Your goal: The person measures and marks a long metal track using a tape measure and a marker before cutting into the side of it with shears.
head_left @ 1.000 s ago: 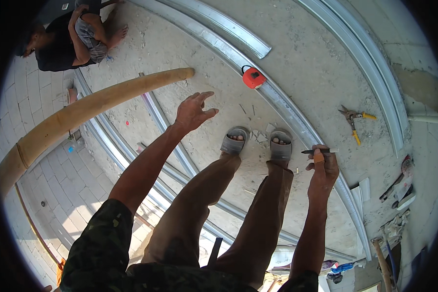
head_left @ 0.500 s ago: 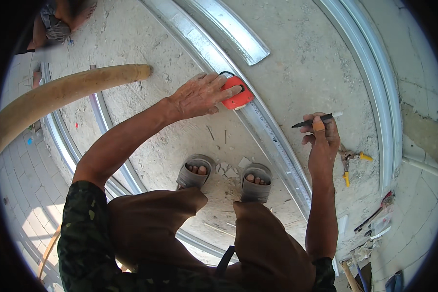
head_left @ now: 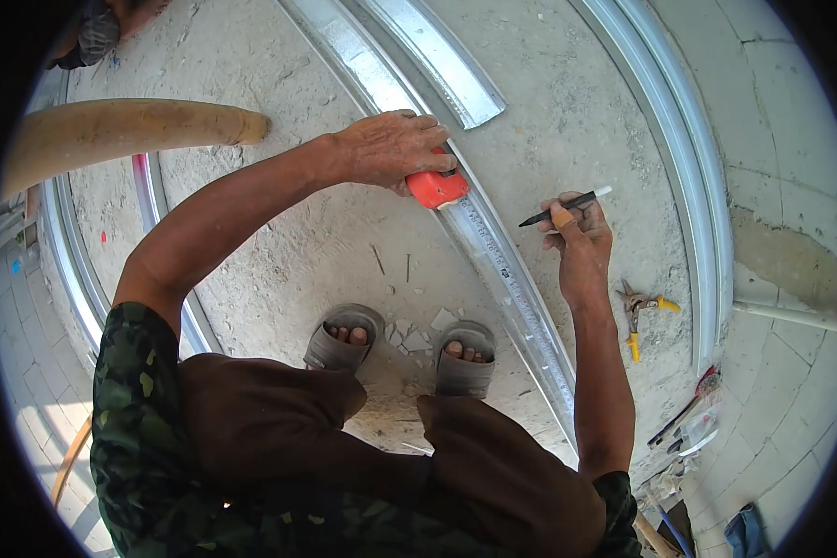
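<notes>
Stretching across the scene, a rough, dusty concrete floor (head_left: 251, 232) is carrying long, shiny metal rails (head_left: 684, 186), with pale blocks (head_left: 786, 130) running along the right. A round wooden pole (head_left: 149, 126) is jutting in from the left. Grey sandals (head_left: 465, 377) are standing near small broken chips (head_left: 416, 340); metal snips (head_left: 634, 310) with yellow handles are lying on the right. A smooth red tape measure (head_left: 440, 191) is sitting on the middle rail (head_left: 358, 70), its thin, marked blade (head_left: 503, 271) running along the metal toward the near side. The left hand (head_left: 395, 151) is holding the tape measure from above, fingers bent over it. The right hand (head_left: 581, 240) is pinching a slim black marker (head_left: 572, 205) between thumb and fingers, its tip pointing left, apart from the rail.
</notes>
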Tool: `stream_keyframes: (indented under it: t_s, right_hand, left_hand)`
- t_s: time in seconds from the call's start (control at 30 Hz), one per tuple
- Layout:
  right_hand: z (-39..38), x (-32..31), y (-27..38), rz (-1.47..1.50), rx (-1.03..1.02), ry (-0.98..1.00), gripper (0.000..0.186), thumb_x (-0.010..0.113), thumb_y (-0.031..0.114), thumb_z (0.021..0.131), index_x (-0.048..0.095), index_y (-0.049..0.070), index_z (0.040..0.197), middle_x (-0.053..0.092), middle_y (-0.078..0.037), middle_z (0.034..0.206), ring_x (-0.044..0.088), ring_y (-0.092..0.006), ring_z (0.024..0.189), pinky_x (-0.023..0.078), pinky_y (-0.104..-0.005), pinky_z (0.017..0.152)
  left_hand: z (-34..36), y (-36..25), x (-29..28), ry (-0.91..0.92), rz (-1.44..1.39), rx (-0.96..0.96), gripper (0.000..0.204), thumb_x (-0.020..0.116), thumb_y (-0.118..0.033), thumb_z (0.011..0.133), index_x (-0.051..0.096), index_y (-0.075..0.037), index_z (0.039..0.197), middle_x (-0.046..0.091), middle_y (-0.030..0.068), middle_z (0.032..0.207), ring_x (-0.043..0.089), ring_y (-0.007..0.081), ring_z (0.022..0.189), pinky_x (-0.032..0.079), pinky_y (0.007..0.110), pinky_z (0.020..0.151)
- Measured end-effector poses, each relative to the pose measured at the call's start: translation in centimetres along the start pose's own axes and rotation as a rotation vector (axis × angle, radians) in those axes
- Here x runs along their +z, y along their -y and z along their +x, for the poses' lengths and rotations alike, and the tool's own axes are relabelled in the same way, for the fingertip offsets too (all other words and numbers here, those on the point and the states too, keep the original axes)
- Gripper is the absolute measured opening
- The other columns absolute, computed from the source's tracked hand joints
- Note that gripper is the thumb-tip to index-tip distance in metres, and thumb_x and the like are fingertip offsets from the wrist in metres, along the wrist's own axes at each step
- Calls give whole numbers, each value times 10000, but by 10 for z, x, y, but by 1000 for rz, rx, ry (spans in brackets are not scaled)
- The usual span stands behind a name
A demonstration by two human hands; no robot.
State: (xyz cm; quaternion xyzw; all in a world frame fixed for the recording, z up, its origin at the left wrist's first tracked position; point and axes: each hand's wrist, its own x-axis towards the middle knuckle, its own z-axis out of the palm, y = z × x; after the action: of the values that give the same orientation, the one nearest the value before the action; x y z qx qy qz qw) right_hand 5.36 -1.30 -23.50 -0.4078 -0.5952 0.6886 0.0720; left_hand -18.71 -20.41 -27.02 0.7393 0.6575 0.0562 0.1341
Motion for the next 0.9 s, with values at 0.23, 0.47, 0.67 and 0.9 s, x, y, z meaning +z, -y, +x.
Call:
stream_keyframes:
  t_s: [0.23, 0.47, 0.67, 0.9]
  right_hand:
    - [1, -7, -16, 253, 72, 23, 159, 627, 87, 917, 568, 38, 1057, 664, -112, 969, 646, -121, 722, 538, -251, 616]
    - [11, 0, -18, 327, 90, 29, 174, 611, 135, 942, 529, 26, 1051, 659, -144, 994, 664, -159, 746, 559, -277, 638]
    - [15, 13, -17, 346, 111, 69, 208, 588, 151, 954, 503, -1, 1068, 633, -157, 996, 642, -170, 768, 547, -291, 659]
    - [18, 12, -23, 383, 128, 96, 185, 593, 152, 955, 528, 23, 1070, 658, -150, 989, 668, -164, 773, 567, -290, 667]
  left_hand:
    - [4, 0, -18, -34, 13, 27, 645, 883, -241, 566, 612, -199, 1150, 572, 18, 1016, 597, 205, 999, 554, 321, 844]
    - [16, 2, -33, -8, -15, 4, 663, 884, -253, 538, 619, -167, 1140, 577, 26, 1016, 595, 217, 980, 558, 336, 825]
    - [16, 1, -36, 101, -41, -19, 554, 843, -223, 576, 655, -137, 1090, 601, 38, 999, 604, 220, 980, 567, 338, 803]
    - [20, 2, -36, 114, -120, -59, 716, 885, -197, 496, 622, -148, 1160, 587, 28, 991, 597, 221, 969, 557, 348, 834]
